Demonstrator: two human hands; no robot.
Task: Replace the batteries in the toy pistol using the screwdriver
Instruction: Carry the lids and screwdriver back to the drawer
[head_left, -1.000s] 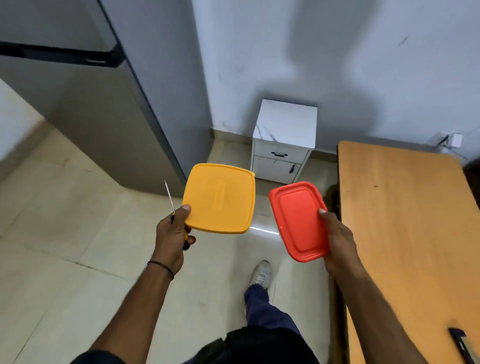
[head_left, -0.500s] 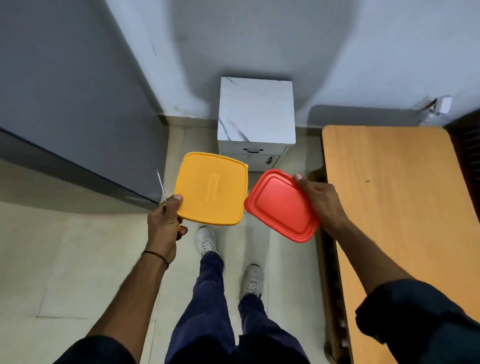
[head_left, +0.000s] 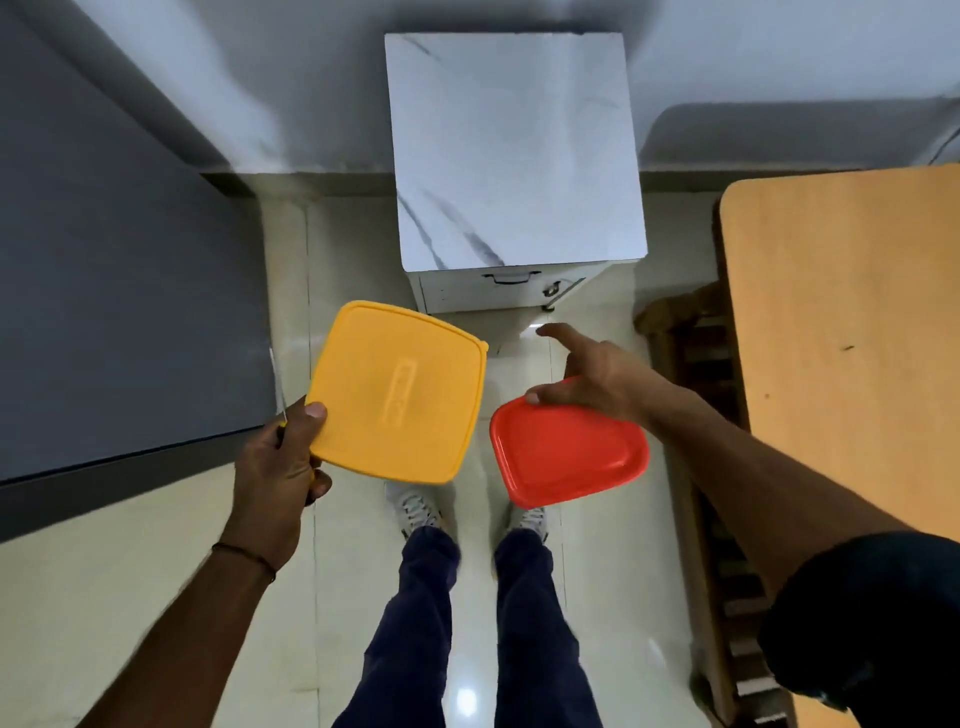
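**A:** Where is the screwdriver (head_left: 278, 379)?

**B:** In the left hand (head_left: 275, 467). Its thin shaft sticks up beyond the knuckles. The handle is tucked under the curled fingers (head_left: 314, 413), so it is mostly hidden.

**A:** Is that hand carrying anything else?

**B:** Yes, the yellow lid (head_left: 400, 395). The thumb presses on its near corner and the other fingers are beneath, pinching it. The right hand (head_left: 597, 379) pinches the red lid (head_left: 566, 457) the same way, with the forefinger stretched out ahead, touching nothing.

**A:** And the pistol?

**B:** It is not in view, and neither are any batteries. A cabinet (head_left: 514, 145) stands beyond the fingertips, and a wooden surface (head_left: 841, 338) lies off to the right.

**A:** How will the screwdriver handle?

**B:** I'd judge it light, stiff and slim. The shaft looks smooth and likely to slip, so hold it by the handle. It needs a hand to itself, because sharing a grip with a lid leaves it poorly controlled.
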